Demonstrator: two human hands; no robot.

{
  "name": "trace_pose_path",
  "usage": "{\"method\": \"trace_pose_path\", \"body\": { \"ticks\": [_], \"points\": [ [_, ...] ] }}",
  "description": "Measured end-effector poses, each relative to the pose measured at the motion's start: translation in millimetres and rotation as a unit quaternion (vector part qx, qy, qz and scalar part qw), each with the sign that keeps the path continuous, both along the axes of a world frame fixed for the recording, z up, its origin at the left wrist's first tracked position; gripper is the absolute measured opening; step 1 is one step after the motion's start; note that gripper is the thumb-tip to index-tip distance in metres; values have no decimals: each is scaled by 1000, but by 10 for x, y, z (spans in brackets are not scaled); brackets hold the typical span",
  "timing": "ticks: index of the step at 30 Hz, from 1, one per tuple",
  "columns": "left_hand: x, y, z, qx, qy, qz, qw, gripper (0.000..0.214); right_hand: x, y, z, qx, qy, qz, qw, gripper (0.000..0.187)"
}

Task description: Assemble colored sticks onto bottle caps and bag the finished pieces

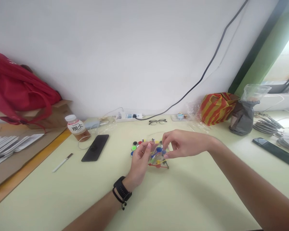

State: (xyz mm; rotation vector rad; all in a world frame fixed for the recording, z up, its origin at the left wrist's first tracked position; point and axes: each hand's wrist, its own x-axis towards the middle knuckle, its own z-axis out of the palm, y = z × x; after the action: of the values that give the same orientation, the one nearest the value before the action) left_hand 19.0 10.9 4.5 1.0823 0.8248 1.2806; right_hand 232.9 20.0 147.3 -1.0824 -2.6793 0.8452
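My left hand [140, 158], with a black watch [122, 188] on its wrist, is closed in a pinch at the middle of the table. What its fingertips hold is too small and blurred to name. My right hand [175, 145] reaches in from the right, thumb and fingers curled together beside a blue round piece [159, 149]. Whatever sits in its fingertips cannot be made out. Below and between the hands is a partly see-through cluster with a red arrow-shaped piece [158, 166] and yellow bits. Behind my left hand lie small coloured discs, among them a green disc [134, 148], partly hidden.
A black phone [95, 148], a bottle [77, 127] and a white pen-like stick [62, 162] lie left. Glasses [157, 121] and a power strip [128, 117] are behind. A striped bag [216, 108], a grey bag [242, 118] and another phone [275, 151] are right.
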Motion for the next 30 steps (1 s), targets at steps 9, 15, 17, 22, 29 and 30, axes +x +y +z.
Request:
{"method": "trace_pose_path", "body": {
  "ticks": [9, 15, 17, 22, 29, 30],
  "points": [
    [38, -13, 23, 0, -8, 31, 999, 31, 40, -16, 92, 133, 105, -96, 981, 25],
    [27, 0, -34, 12, 1, 39, 999, 30, -9, 4, 31, 163, 132, -158, 965, 25],
    [23, 3, -48, 14, -1, 41, 999, 31, -30, 5, 40, 156, 134, -165, 965, 23],
    [27, -10, -36, 20, 13, 50, 998, 33, -103, 6, 119, 162, 155, -162, 961, 11],
    [38, -28, -1, 19, 10, 55, 998, 35, -211, 5, 249, 200, 120, -158, 960, 16],
    [39, -29, -1, 20, 10, 62, 998, 35, -225, 3, 248, 190, 122, -175, 958, 16]
  ]
}}
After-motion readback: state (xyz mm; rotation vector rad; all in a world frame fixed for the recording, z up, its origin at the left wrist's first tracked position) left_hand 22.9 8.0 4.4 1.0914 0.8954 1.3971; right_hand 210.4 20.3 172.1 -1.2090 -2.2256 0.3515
